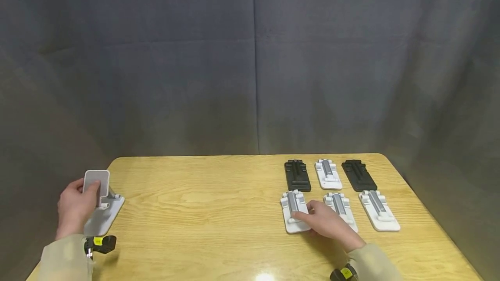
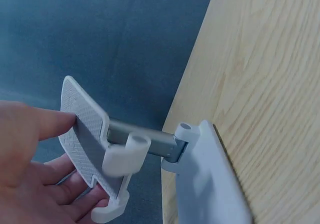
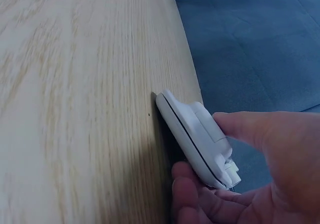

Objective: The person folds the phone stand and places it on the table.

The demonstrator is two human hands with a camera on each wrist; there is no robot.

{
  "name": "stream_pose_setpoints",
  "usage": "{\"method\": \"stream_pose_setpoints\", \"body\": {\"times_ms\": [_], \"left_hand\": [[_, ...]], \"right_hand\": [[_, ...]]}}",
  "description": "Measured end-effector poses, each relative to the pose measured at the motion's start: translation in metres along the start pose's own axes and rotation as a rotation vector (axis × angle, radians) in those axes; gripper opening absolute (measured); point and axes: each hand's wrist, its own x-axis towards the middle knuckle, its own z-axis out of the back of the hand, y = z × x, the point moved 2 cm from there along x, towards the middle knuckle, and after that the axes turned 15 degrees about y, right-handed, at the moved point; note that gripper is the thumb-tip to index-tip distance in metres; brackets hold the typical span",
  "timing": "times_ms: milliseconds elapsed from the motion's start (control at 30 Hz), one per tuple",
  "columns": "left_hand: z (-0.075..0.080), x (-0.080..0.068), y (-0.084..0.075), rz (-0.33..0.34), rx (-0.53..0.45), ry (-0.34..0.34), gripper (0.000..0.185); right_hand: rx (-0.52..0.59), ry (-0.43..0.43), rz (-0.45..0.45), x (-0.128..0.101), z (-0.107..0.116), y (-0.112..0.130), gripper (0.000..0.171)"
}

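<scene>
At the table's left side, a white phone stand [image 1: 104,218] is unfolded, its holder plate [image 2: 87,109] raised on a grey arm above the flat base. My left hand [image 1: 76,205] pinches that plate, thumb on its front face and fingers behind. On the right, a folded white phone stand [image 1: 294,227] is in my right hand [image 1: 326,219], the thumb on top and the fingers curled beneath. The right wrist view shows this folded stand [image 3: 185,131] tilted, with one end at or near the wood and the other raised.
Behind it stand a folded black stand [image 1: 297,176], a white one [image 1: 328,174] and another black one [image 1: 358,176]. Two more white stands [image 1: 340,207] [image 1: 379,211] lie to its right. Grey curtains [image 1: 250,77] surround the wooden table [image 1: 203,211].
</scene>
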Motion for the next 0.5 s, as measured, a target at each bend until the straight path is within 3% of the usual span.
{"method": "stream_pose_setpoints", "body": {"times_ms": [233, 500], "left_hand": [[-0.0025, -0.0022, 0.0022, 0.015, -0.042, -0.011, 0.073], [-0.0083, -0.0047, -0.0018, -0.043, 0.004, -0.053, 0.067]], "right_hand": [[-0.130, -0.038, 0.005, 0.0007, 0.0008, 0.0016, 0.052], [-0.102, -0.046, -0.001, -0.0007, -0.0007, 0.0008, 0.050]]}}
